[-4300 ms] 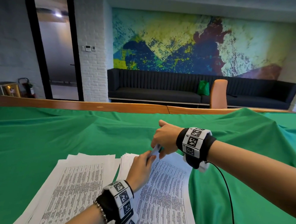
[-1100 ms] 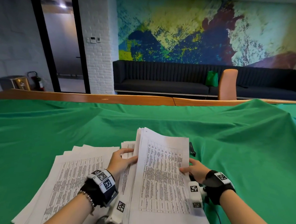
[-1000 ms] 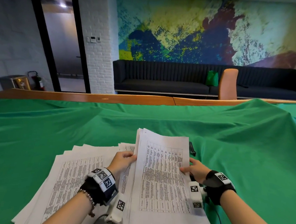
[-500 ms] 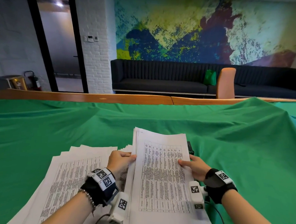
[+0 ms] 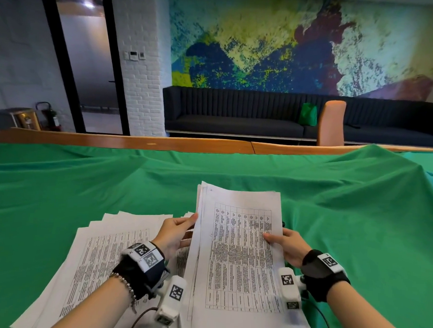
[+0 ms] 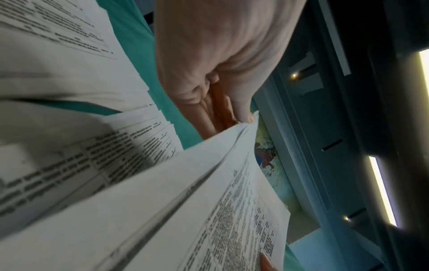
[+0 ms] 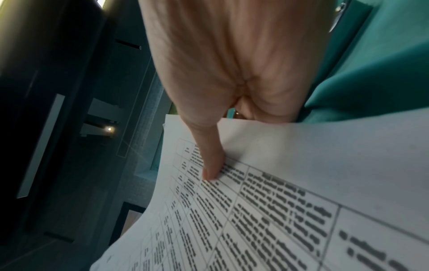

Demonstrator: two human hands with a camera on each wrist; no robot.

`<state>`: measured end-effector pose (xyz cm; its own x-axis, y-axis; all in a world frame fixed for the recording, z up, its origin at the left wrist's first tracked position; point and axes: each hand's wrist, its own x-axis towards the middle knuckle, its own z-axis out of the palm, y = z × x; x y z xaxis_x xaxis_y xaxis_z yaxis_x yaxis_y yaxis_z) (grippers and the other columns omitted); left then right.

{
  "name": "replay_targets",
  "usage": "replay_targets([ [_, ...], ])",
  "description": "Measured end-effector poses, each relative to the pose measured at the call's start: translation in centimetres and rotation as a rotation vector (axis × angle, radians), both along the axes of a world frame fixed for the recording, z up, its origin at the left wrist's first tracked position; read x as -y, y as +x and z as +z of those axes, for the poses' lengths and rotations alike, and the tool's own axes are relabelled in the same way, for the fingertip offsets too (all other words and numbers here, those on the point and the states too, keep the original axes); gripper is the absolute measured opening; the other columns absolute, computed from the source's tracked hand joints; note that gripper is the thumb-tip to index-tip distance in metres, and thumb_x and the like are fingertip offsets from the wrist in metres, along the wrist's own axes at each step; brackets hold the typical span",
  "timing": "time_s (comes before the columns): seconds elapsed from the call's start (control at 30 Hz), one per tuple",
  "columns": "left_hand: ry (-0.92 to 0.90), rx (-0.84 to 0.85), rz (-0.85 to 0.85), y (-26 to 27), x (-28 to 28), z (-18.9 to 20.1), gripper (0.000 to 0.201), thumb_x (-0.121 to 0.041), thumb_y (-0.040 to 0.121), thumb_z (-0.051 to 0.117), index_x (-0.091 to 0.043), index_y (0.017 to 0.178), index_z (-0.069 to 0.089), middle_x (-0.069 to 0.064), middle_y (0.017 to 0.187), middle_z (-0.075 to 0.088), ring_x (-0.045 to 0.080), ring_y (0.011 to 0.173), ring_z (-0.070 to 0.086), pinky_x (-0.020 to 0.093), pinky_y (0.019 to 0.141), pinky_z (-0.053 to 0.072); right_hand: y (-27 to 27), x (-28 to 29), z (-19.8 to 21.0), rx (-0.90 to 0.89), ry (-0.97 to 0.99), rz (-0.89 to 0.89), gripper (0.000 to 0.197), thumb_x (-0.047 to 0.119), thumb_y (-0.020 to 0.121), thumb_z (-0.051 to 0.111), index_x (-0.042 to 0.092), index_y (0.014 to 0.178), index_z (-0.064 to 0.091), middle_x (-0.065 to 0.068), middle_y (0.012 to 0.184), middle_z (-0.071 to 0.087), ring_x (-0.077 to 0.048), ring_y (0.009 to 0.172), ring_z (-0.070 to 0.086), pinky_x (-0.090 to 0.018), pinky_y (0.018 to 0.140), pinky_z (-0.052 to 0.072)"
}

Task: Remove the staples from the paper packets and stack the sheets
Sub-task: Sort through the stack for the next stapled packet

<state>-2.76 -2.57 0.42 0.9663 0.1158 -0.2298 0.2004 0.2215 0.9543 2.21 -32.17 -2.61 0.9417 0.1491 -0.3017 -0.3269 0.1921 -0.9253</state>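
A packet of printed sheets with a table on its top page is raised off the green cloth, its far end tilted up. My left hand pinches its left edge, thumb on top, fingers underneath. My right hand grips the right edge, with the thumb pressed on the printed table and the fingers hidden below the packet. In the left wrist view the packet's sheets fan slightly apart. A loose stack of sheets lies at the left.
More sheets lie under the raised packet. A small black tool peeks out on the cloth just beyond my right hand. The cloth rises in a fold at the far right. The wooden table edge runs along the back.
Earlier both hands worked at the packet's far corner. Since then they have taken the packet by its side edges, and over the last second raised it and shifted it slightly left.
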Motion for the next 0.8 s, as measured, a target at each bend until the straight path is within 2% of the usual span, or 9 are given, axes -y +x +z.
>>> replay_targets([
  [0.2,0.014,-0.002,-0.019,0.06,-0.13,-0.21,0.029,-0.026,0.087,0.068,-0.001,0.103,0.068,0.016,0.095,0.074,0.017,0.060,0.068,0.023,0.050,0.054,-0.39,-0.48,0.19,0.039,0.101,0.001,0.030,-0.010,0.084,0.059,-0.011,0.114,0.059,-0.029,0.111,0.065,-0.032,0.083,0.070,-0.039,0.067,0.061],
  [0.27,0.039,0.040,0.022,0.12,-0.18,-0.41,0.031,-0.025,0.083,0.073,-0.012,0.109,0.061,0.017,0.094,0.073,0.021,0.065,0.068,0.027,0.054,0.055,-0.27,-0.58,0.02,0.040,0.115,0.002,0.032,-0.010,0.084,0.060,-0.012,0.116,0.058,-0.029,0.111,0.066,-0.032,0.081,0.071,-0.040,0.069,0.061],
  [0.37,0.143,0.189,0.050,0.27,-0.34,-0.68,0.046,-0.026,0.077,0.077,-0.031,0.116,0.052,0.015,0.101,0.072,0.027,0.092,0.069,0.042,0.079,0.057,-0.19,-0.66,-0.06,0.035,0.128,0.004,0.034,-0.009,0.084,0.061,-0.013,0.117,0.057,-0.030,0.111,0.065,-0.032,0.081,0.072,-0.041,0.069,0.061],
  [0.4,0.169,0.241,0.031,0.19,-0.33,-0.65,0.049,-0.024,0.078,0.077,-0.035,0.119,0.052,0.014,0.101,0.072,0.027,0.095,0.068,0.044,0.082,0.056,-0.25,-0.65,0.01,0.037,0.129,0.007,0.033,-0.009,0.084,0.060,-0.013,0.117,0.057,-0.030,0.111,0.066,-0.032,0.081,0.072,-0.040,0.068,0.061],
  [0.47,0.205,0.302,-0.004,-0.03,-0.16,-0.41,0.054,-0.020,0.082,0.073,-0.040,0.126,0.050,0.012,0.099,0.072,0.021,0.089,0.069,0.038,0.077,0.057,-0.35,-0.57,0.02,0.036,0.127,0.012,0.032,-0.009,0.084,0.060,-0.012,0.116,0.058,-0.029,0.109,0.067,-0.031,0.080,0.072,-0.039,0.067,0.061],
  [0.53,0.246,0.327,-0.012,-0.01,-0.02,-0.33,0.059,-0.020,0.085,0.070,-0.040,0.134,0.044,0.008,0.097,0.071,0.015,0.082,0.068,0.033,0.073,0.056,-0.39,-0.45,-0.05,0.036,0.119,0.009,0.033,-0.008,0.084,0.060,-0.012,0.116,0.057,-0.027,0.108,0.067,-0.031,0.082,0.071,-0.039,0.068,0.061],
  [0.6,0.313,0.327,0.000,0.15,-0.03,-0.47,0.060,-0.026,0.086,0.069,-0.034,0.140,0.044,0.003,0.099,0.070,0.013,0.087,0.064,0.034,0.079,0.055,-0.40,-0.44,-0.13,0.033,0.115,0.005,0.035,-0.007,0.083,0.061,-0.012,0.118,0.057,-0.027,0.110,0.067,-0.032,0.084,0.071,-0.041,0.072,0.061],
  [0.7,0.373,0.318,0.018,0.14,-0.02,-0.55,0.058,-0.028,0.086,0.068,-0.028,0.140,0.047,-0.004,0.101,0.071,0.013,0.100,0.064,0.043,0.092,0.053,-0.50,-0.52,-0.08,0.035,0.118,-0.005,0.035,-0.008,0.084,0.061,-0.012,0.118,0.056,-0.028,0.110,0.067,-0.032,0.085,0.070,-0.040,0.071,0.061],
  [0.8,0.370,0.335,0.025,0.07,0.18,-0.37,0.052,-0.024,0.088,0.068,-0.027,0.136,0.051,-0.008,0.102,0.071,0.005,0.098,0.065,0.038,0.092,0.053,-0.57,-0.46,-0.02,0.037,0.108,-0.008,0.035,-0.008,0.084,0.061,-0.012,0.118,0.056,-0.028,0.110,0.067,-0.033,0.087,0.070,-0.039,0.070,0.061],
])
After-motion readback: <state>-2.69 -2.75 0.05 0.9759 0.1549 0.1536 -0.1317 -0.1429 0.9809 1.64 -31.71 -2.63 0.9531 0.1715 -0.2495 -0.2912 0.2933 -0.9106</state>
